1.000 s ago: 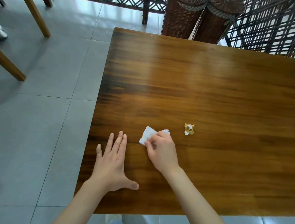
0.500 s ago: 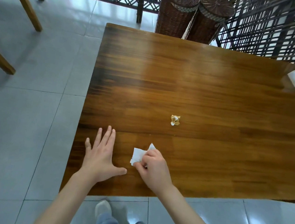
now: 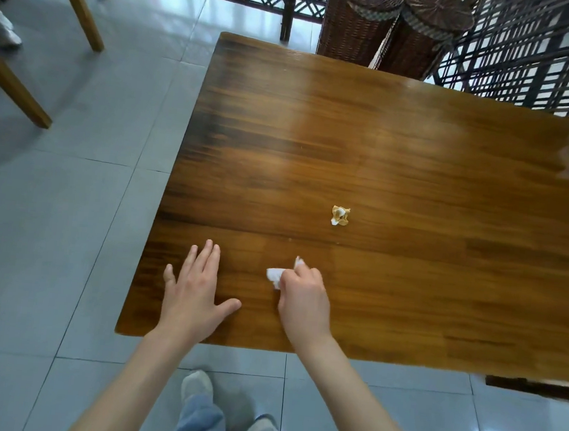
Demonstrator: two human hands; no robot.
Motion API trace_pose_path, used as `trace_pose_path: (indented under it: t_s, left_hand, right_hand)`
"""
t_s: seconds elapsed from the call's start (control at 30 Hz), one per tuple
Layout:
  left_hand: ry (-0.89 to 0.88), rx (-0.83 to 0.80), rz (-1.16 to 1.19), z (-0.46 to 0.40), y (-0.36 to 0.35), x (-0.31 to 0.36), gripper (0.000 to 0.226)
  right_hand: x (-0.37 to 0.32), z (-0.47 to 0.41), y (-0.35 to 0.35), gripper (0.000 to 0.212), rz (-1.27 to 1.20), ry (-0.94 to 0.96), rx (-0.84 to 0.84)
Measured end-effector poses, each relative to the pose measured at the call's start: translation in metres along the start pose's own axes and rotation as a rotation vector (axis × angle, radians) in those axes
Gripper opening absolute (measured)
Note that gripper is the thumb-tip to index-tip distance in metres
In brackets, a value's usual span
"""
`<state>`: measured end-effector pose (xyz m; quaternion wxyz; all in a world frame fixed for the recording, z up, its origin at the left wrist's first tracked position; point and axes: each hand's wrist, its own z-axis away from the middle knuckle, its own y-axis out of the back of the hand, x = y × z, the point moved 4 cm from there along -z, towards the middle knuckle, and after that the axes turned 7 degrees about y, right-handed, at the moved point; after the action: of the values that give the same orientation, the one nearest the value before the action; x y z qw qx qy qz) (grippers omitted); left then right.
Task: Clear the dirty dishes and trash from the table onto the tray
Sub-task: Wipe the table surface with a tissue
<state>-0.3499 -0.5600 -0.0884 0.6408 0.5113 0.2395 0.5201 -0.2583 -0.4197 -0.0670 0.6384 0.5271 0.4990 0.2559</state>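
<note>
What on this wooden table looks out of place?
A small crumpled yellow wrapper lies alone mid-table, plainly litter. The right hand grips a scrunched white tissue near the front edge. Nothing looks spilled or broken.

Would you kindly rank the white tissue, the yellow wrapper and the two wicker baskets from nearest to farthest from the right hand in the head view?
1. White tissue: gripped in the right hand.
2. Yellow wrapper: mid-table, just beyond.
3. Wicker baskets: behind the table's far edge.
</note>
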Motion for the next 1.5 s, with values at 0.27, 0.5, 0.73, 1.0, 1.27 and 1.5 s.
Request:
trace_pose_path:
  t_s: [0.27, 0.5, 0.73, 1.0, 1.27, 1.5]
  left_hand:
    - [0.013, -0.007, 0.036, 0.002, 0.003, 0.001, 0.098]
    - [0.039, -0.002, 0.035, 0.001, 0.004, 0.0, 0.1]
    - [0.055, 0.004, 0.043, 0.0, 0.002, -0.001, 0.101]
    - [0.062, 0.001, 0.038, -0.002, 0.007, 0.001, 0.101]
    - [0.021, 0.032, 0.097, -0.008, 0.013, 0.018, 0.104]
    - [-0.075, 0.075, 0.089, -0.045, 0.029, 0.048, 0.097]
  right_hand:
    - [0.088, -0.004, 0.05, 0.014, 0.099, -0.251, 0.119]
    - [0.03, 0.036, 0.025, 0.017, -0.154, 0.191, -0.108]
    - [0.108, 0.005, 0.048, 0.011, -0.033, -0.159, 0.114]
    - [0.089, -0.059, 0.033, 0.015, -0.155, -0.298, 0.129]
    - [-0.013, -0.071, 0.018, 0.013, -0.151, 0.219, 0.084]
    - [0.067, -0.117, 0.067, 0.01, -0.075, -0.039, 0.243]
